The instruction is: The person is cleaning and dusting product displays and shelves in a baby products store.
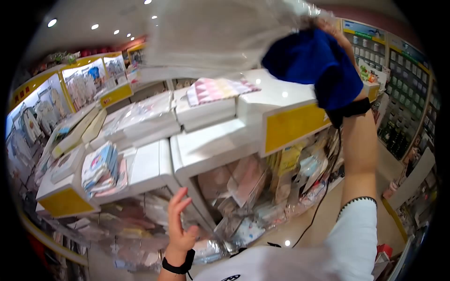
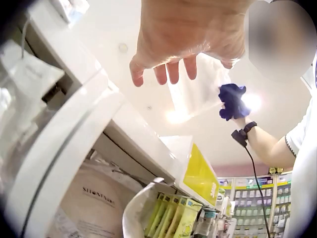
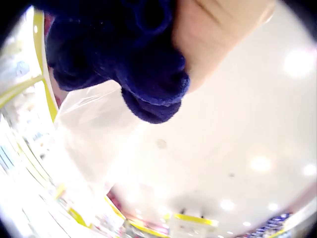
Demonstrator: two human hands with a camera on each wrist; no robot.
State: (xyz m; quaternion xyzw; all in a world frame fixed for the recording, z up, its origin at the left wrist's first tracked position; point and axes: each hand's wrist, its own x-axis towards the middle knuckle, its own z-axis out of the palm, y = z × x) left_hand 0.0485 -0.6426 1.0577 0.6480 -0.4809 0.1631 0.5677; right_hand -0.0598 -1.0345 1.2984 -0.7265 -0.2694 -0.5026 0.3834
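Grasping blue velvety cloth [image 1: 311, 58] in right hand [image 3: 213, 39], beside clear plastic sheeting [image 1: 211, 40]; holding left hand [image 1: 180, 229], fingers loose, near white display counter [image 1: 206, 147].

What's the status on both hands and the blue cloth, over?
Right hand raised, holding blue cloth. Left hand lower, empty. Clear plastic spans much of the upper head view, partly screening the background.

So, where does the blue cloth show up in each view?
Head: the blue cloth is upper right, at the raised right hand.
Left wrist: right of centre, small.
Right wrist: large, top edge, left of centre.
Shared landmark: the clear plastic, left of the blue cloth in the head and left wrist views, below it in the right wrist view.
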